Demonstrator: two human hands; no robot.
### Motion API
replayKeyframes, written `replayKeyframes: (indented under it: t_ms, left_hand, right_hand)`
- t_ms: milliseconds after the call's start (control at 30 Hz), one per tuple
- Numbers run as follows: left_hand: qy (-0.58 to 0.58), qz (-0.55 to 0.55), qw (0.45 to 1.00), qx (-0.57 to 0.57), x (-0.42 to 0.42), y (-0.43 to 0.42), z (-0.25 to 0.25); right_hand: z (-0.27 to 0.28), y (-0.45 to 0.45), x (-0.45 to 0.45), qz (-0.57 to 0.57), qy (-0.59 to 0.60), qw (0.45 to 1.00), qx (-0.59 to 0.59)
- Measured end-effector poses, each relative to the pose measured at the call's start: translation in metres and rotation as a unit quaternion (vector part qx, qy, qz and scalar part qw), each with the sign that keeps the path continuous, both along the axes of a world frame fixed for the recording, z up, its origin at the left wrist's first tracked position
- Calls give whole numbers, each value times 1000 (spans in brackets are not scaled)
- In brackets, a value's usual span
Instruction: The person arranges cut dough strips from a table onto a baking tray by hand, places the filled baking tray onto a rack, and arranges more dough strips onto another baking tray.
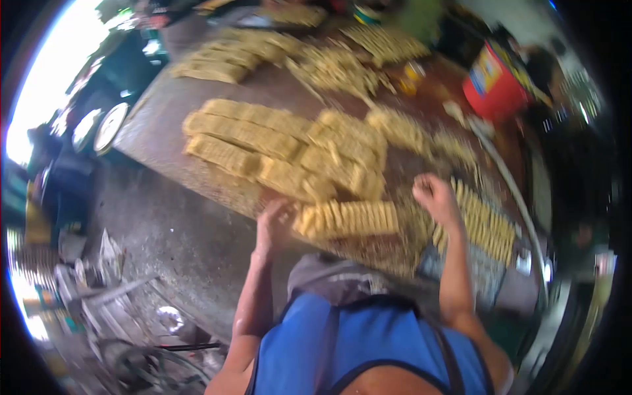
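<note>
A row of pale yellow, dough-like sticks (pixel 349 218) lies side by side near the front edge of the table. At its left end is my left hand (pixel 273 220), its fingers blurred; whether they grip the end piece I cannot tell. My right hand (pixel 434 197) hovers past the row's right end, closed with fingers curled in; anything inside them is hidden. Just beyond the row sit several yellow blocks of similar pieces (pixel 247 135), packed together. Right of my right hand, more yellow sticks (pixel 484 220) lie in lines on a bluish-grey surface (pixel 461 270).
Loose yellow strips (pixel 336 69) and further blocks (pixel 230 52) cover the far part of the brown table (pixel 164 112). A red bucket (pixel 494 85) stands at the back right, with a pale hose or pipe (pixel 510 178) along that side. Metal clutter (pixel 125 309) is at lower left.
</note>
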State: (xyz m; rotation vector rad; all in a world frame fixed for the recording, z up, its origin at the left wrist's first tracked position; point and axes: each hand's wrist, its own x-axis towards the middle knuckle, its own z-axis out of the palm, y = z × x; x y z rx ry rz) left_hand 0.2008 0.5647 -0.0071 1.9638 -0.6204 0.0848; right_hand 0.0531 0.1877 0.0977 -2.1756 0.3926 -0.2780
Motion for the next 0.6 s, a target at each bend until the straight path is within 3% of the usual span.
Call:
replayKeyframes:
  t_ms: [67,133,200,267,400,500,567,600]
  left_hand:
    - [27,-42,998,26,-2,-19,20]
    - [50,-84,994,44,-5,-36,25]
    - [82,-119,987,74,-8,-53,25]
    - [87,-164,979,81,-10,-70,33]
    - [66,-226,969,80,-18,-95,33]
    - [63,-243,966,64,-21,-107,28]
    - [64,-237,967,73,-25,-114,28]
    - [108,-244,959,99,-26,-117,21]
  right_hand:
    - [-23,-15,-18,-62,141,988,2]
    - [-36,-10,-26,-111,312,942,61]
    - [-58,-2,-34,-99,362,920,113]
    - [-95,8,-35,-116,332,936,-19]
    - [-110,29,-15,-185,345,913,118]
    - [-111,26,-10,-127,336,916,181]
    - [-62,52,-2,-136,343,925,89]
    - [-68,49,-1,-143,344,924,90]
